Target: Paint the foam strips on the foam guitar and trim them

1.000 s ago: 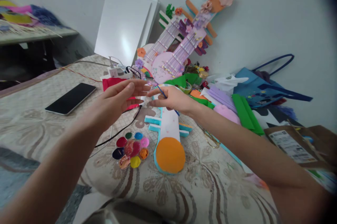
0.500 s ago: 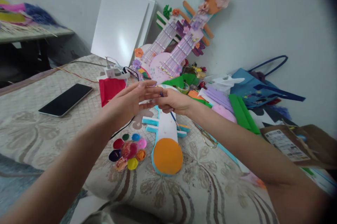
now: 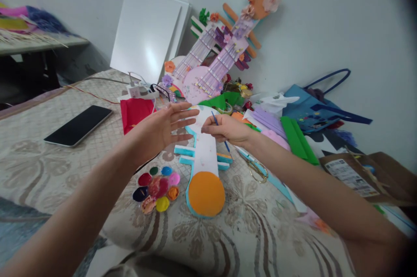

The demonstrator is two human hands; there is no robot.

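Observation:
My left hand is open, fingers spread, over the left side of a foam-board guitar model. That model lies flat on the table, white with light-blue edges, side pegs and an orange disc at its near end. My right hand pinches a thin blue paintbrush above the model's right side; its tip is hard to make out. A gap lies between the two hands. Left of the disc sits a paint palette with several coloured wells.
A phone and red paper lie at left. Two decorated guitar models lean on the wall beside white boards. Scissors, green felt, a blue bag and a brown paper bag crowd the right.
My hands have moved apart from touching each other. The right hand shifted right with the paintbrush, and the left hand's fingers have opened out. The view has shifted slightly.

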